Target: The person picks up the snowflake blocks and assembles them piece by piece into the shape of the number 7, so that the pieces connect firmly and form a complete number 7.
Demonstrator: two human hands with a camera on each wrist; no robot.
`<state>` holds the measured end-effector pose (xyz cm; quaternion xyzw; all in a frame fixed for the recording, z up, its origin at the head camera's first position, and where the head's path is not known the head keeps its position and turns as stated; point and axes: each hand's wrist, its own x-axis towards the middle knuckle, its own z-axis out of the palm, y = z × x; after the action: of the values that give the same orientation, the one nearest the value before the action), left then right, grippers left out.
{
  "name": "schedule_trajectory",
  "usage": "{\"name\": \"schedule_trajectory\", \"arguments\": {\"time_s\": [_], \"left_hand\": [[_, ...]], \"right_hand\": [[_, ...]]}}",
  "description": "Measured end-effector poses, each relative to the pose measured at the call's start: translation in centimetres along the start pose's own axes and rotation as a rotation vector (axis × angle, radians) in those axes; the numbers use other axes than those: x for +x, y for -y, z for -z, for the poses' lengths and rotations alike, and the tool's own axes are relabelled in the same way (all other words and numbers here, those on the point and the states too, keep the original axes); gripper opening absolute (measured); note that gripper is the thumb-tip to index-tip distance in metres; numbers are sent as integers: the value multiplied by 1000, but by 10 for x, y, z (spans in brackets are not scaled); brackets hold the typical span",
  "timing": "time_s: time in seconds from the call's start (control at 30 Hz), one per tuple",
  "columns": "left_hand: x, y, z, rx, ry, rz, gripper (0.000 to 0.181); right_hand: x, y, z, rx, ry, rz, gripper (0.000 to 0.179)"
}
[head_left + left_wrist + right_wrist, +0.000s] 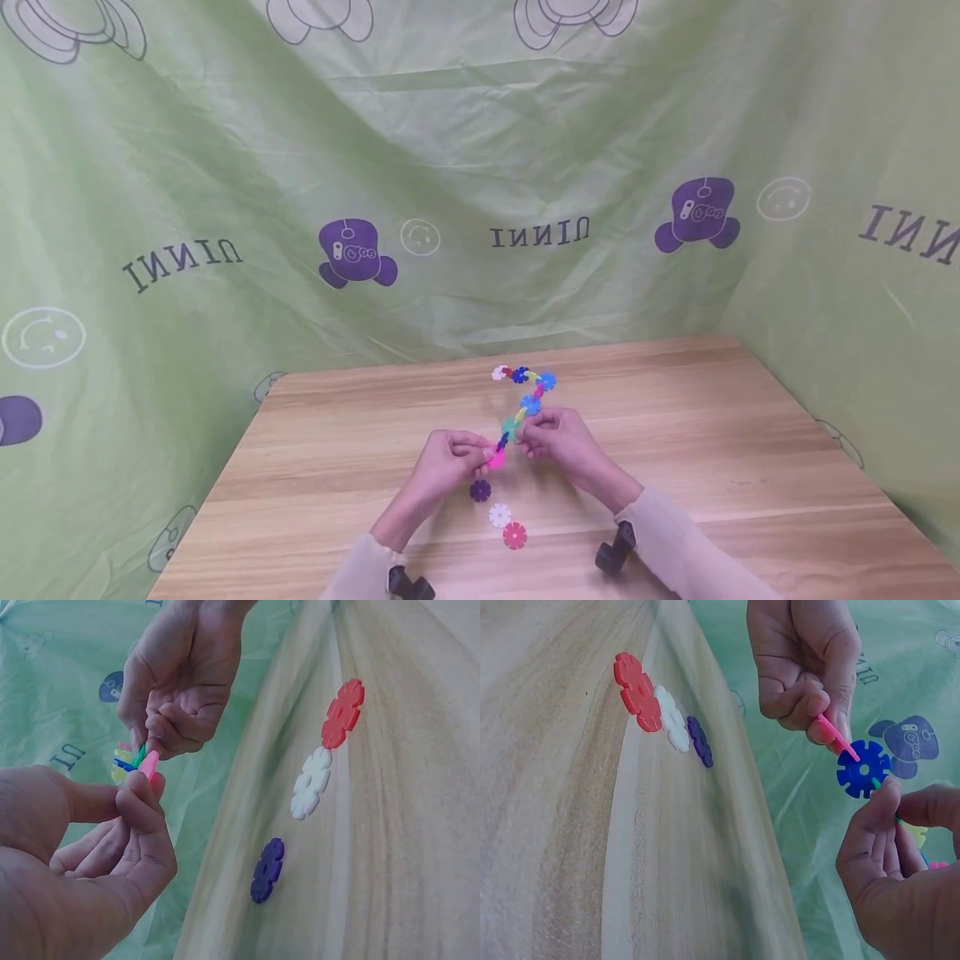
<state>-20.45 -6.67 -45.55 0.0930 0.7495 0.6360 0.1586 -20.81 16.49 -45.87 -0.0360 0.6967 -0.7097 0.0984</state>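
Observation:
A zigzag chain of notched plastic snowflake discs (531, 405) in several colours is held above the table, stretching away from me to a white disc (498, 373) at its far end. My left hand (444, 463) pinches the pink disc (497, 459) at the near end between thumb and finger. On the green disc (510, 428), two places along, my right hand (567, 443) has a pinch grip. Between the hands a dark blue disc (853, 778) joins the pink one, slotted edge to edge in the right wrist view. Fingers partly cover the pink and green discs.
Three loose discs lie on the wooden table (337, 500) nearer to me: purple (481, 490), white (499, 515) and red (514, 536). A green printed curtain (465, 150) hangs behind the table and along its sides. Black wrist mounts (615, 548) sit under both forearms.

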Motion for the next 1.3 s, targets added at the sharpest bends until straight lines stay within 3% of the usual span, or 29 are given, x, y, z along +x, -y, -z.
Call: {"name": "schedule_trajectory", "arguments": {"time_s": [0.2, 0.47, 0.9, 1.13, 1.3], "left_hand": [[2, -1, 0, 11, -21, -16, 21], [2, -3, -2, 14, -44, -30, 21], [8, 2, -7, 22, -34, -36, 20], [6, 7, 3, 218, 26, -92, 29], [1, 11, 14, 298, 27, -80, 41]], "right_hand": [[1, -1, 1, 13, 10, 13, 24], [-2, -2, -3, -5, 172, 14, 26], [-5, -1, -4, -56, 159, -11, 25], [-4, -1, -3, -75, 148, -1, 22], [-3, -1, -2, -85, 123, 0, 20]]}}
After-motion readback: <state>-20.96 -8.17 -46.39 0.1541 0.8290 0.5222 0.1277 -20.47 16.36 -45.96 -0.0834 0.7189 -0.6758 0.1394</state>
